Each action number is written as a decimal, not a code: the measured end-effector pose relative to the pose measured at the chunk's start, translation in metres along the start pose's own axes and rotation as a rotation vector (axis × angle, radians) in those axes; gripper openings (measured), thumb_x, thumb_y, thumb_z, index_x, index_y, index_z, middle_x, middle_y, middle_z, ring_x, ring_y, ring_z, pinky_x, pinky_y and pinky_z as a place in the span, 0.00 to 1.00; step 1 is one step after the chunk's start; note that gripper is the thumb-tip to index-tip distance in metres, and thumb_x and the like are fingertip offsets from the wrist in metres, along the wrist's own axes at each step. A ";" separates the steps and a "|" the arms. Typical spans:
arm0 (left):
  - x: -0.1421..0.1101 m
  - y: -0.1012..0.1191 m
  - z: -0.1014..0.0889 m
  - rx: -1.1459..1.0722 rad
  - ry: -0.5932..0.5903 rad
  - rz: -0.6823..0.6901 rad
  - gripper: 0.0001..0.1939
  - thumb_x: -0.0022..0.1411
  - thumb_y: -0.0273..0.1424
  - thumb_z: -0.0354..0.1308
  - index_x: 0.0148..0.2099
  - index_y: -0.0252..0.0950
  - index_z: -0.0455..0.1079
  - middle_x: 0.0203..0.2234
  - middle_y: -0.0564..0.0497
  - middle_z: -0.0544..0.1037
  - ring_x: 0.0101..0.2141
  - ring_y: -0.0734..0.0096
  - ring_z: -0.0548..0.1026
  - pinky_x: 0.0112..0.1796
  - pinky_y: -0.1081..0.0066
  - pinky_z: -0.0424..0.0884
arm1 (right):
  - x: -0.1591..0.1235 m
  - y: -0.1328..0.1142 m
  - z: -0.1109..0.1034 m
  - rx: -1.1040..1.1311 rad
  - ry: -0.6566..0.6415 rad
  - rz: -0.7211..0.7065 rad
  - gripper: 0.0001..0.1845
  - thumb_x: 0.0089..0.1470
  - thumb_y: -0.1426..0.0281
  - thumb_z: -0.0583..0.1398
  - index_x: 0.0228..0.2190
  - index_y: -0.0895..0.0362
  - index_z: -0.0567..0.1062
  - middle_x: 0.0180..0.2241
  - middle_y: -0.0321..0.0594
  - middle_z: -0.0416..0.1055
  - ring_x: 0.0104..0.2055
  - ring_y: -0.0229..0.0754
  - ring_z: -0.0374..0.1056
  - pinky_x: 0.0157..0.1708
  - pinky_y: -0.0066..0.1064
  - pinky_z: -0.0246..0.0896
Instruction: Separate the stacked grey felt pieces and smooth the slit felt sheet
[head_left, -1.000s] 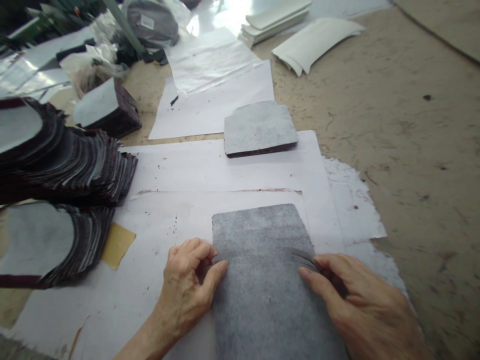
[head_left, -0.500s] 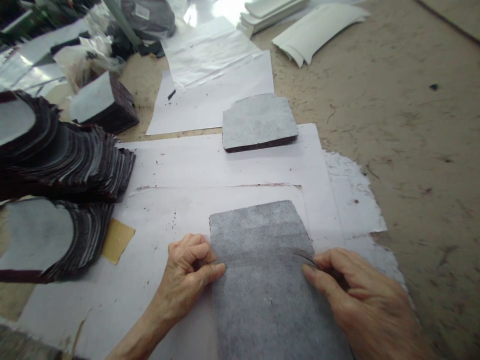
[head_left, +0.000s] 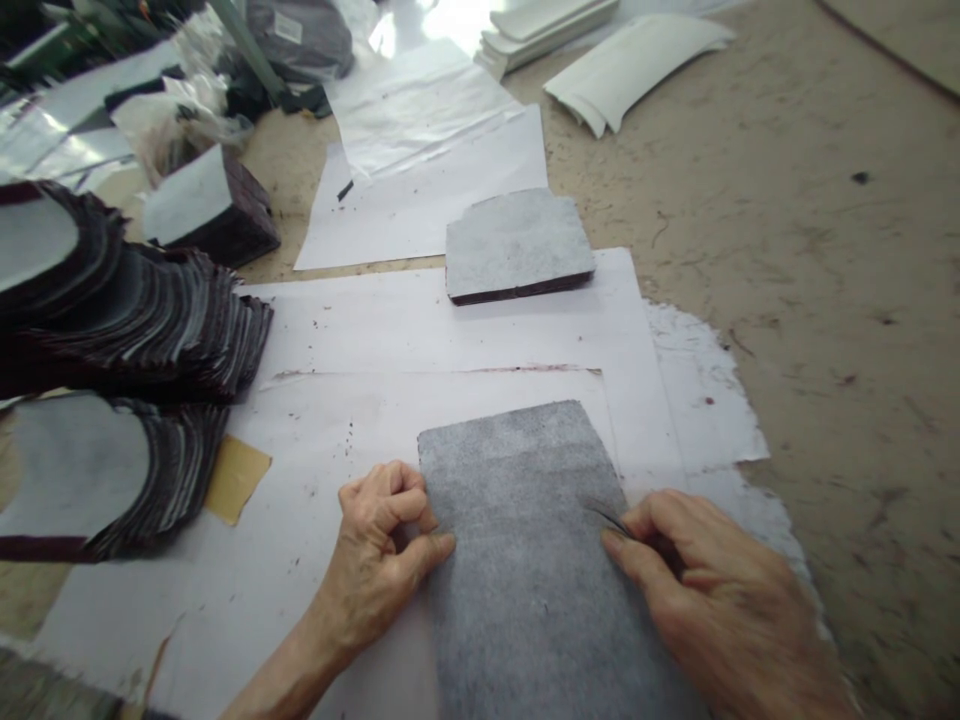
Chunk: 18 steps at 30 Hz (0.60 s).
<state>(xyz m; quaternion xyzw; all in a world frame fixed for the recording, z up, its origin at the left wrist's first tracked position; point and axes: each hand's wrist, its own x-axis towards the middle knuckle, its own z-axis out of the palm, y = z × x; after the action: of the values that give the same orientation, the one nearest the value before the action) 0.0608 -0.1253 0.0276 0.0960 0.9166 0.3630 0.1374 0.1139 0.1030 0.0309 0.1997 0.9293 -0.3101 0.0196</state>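
Note:
A stack of grey felt-like sheets (head_left: 525, 540) lies on white paper (head_left: 375, 340) in front of me. My left hand (head_left: 382, 560) is curled at the stack's left edge, thumb pressed on top and fingers folded beside it. My right hand (head_left: 712, 600) pinches the right edge, thumb on the top sheet and fingers tucked under a lifted corner. A smaller stack of the same grey pieces with dark edges (head_left: 517, 245) sits further away on the paper.
Fanned piles of dark-edged grey pieces (head_left: 127, 310) fill the left side, with a block of them (head_left: 210, 205) behind. A tan scrap (head_left: 234, 478) lies by the lower pile. White curved sheets (head_left: 630, 65) and plastic bags (head_left: 300, 35) lie at the back. Bare tan surface (head_left: 825, 280) spreads right.
The ridge that ran across the grey sheet between my hands has flattened out. Both hands have shifted slightly along the stack's edges; the view has tilted a little.

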 end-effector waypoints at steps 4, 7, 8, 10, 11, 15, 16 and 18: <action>-0.005 0.005 0.002 0.179 0.025 0.022 0.09 0.48 0.28 0.56 0.21 0.36 0.59 0.25 0.53 0.66 0.34 0.65 0.67 0.40 0.60 0.56 | -0.003 -0.001 0.004 -0.112 0.074 -0.047 0.10 0.42 0.65 0.54 0.14 0.53 0.63 0.17 0.34 0.64 0.22 0.41 0.63 0.20 0.31 0.52; -0.015 0.009 0.007 0.317 0.154 -0.118 0.09 0.47 0.33 0.58 0.30 0.37 0.61 0.27 0.52 0.68 0.28 0.65 0.67 0.34 0.62 0.62 | -0.009 -0.003 0.007 -0.242 0.178 -0.067 0.07 0.43 0.65 0.55 0.18 0.52 0.64 0.19 0.35 0.66 0.23 0.43 0.65 0.19 0.31 0.53; -0.020 0.010 0.010 0.350 0.202 -0.179 0.13 0.47 0.36 0.58 0.35 0.37 0.62 0.28 0.51 0.69 0.27 0.66 0.68 0.31 0.62 0.63 | -0.012 -0.004 0.009 -0.274 0.217 -0.069 0.06 0.43 0.65 0.55 0.20 0.52 0.64 0.20 0.36 0.67 0.23 0.44 0.65 0.19 0.31 0.54; -0.027 0.013 0.017 0.374 0.265 -0.270 0.20 0.49 0.39 0.57 0.44 0.38 0.60 0.29 0.51 0.71 0.24 0.67 0.69 0.28 0.64 0.65 | -0.016 -0.005 0.011 -0.314 0.253 -0.073 0.05 0.44 0.65 0.55 0.25 0.53 0.65 0.23 0.38 0.69 0.23 0.44 0.65 0.18 0.31 0.54; -0.030 0.015 0.020 0.364 0.272 -0.300 0.21 0.50 0.39 0.55 0.46 0.39 0.58 0.30 0.52 0.71 0.23 0.68 0.69 0.27 0.65 0.66 | -0.017 -0.005 0.011 -0.323 0.250 -0.068 0.05 0.45 0.65 0.55 0.27 0.53 0.66 0.24 0.38 0.70 0.23 0.44 0.66 0.18 0.31 0.53; -0.032 0.020 0.027 0.281 0.217 -0.411 0.16 0.53 0.38 0.52 0.44 0.40 0.59 0.28 0.54 0.72 0.21 0.71 0.70 0.26 0.69 0.66 | -0.015 -0.002 0.011 -0.302 0.135 0.033 0.06 0.46 0.63 0.57 0.28 0.52 0.67 0.24 0.37 0.71 0.22 0.44 0.66 0.17 0.31 0.53; -0.030 0.020 0.027 0.262 0.192 -0.437 0.15 0.53 0.38 0.52 0.42 0.40 0.59 0.27 0.54 0.72 0.22 0.71 0.71 0.26 0.69 0.66 | -0.013 -0.001 0.011 -0.284 0.095 0.074 0.06 0.46 0.63 0.56 0.28 0.51 0.67 0.24 0.37 0.71 0.22 0.43 0.65 0.17 0.31 0.53; -0.026 0.019 0.024 0.221 0.140 -0.473 0.12 0.52 0.39 0.52 0.38 0.40 0.60 0.25 0.55 0.70 0.24 0.69 0.71 0.27 0.70 0.66 | -0.010 0.000 0.009 -0.244 0.021 0.142 0.05 0.47 0.63 0.55 0.26 0.51 0.68 0.24 0.36 0.71 0.21 0.43 0.64 0.16 0.32 0.52</action>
<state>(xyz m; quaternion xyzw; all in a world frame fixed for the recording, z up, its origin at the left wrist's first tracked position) 0.0948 -0.1035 0.0290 -0.1320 0.9549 0.2241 0.1432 0.1225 0.0940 0.0252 0.2642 0.9438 -0.1904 0.0558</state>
